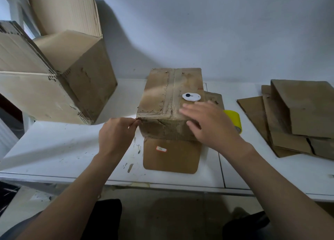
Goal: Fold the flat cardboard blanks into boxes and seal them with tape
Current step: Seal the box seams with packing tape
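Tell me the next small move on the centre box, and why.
Probably slide the right hand along the near top edge of the box toward the left hand, pressing it down. The left hand pinches at the near-left top corner, the right lies open on top, and that edge looks ragged. The yellow tape roll sits just behind the right hand.

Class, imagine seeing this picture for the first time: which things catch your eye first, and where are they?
The folded box in the middle draws the eye: the left hand pinches its near left corner, and the right hand lies flat on top, beside a white oval tool. A yellow tape roll peeks out behind the right hand.
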`<action>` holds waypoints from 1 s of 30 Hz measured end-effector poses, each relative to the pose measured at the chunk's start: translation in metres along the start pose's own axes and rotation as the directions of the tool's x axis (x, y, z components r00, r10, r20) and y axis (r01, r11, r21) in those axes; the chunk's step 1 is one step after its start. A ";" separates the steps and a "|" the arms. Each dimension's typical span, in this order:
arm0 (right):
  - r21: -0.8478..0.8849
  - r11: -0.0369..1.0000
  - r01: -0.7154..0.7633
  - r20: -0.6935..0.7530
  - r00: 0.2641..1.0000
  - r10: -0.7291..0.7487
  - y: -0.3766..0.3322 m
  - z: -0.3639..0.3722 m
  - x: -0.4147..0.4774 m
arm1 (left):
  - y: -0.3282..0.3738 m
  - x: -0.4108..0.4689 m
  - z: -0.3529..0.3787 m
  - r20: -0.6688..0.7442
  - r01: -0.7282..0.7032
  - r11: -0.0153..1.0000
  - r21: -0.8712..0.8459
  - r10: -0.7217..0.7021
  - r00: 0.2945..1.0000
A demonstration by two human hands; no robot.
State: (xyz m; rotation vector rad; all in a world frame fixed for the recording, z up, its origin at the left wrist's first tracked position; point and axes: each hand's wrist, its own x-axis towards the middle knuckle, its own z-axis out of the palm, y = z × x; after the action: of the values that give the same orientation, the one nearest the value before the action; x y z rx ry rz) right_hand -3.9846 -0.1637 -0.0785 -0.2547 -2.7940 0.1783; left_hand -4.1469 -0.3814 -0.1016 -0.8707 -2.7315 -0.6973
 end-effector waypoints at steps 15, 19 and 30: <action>0.189 0.944 -0.271 0.196 0.952 0.234 0.022 -0.014 -0.029 | 0.021 -0.011 0.004 0.058 0.250 0.968 0.021 -0.251 0.966; 0.394 0.900 -0.187 0.220 0.970 0.106 0.002 -0.009 -0.029 | 0.044 -0.029 0.011 0.088 0.246 0.969 0.021 -0.247 0.965; 0.511 0.850 -0.128 0.199 0.980 0.028 -0.001 -0.001 -0.038 | 0.049 -0.030 0.049 -0.013 -0.213 0.972 -0.104 0.213 0.977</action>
State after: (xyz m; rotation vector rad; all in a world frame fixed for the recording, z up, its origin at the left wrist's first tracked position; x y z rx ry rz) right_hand -3.9494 -0.1721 -0.0896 -0.2239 -2.7776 1.0125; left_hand -4.0956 -0.3376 -0.1348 -1.1649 -2.5674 -0.8016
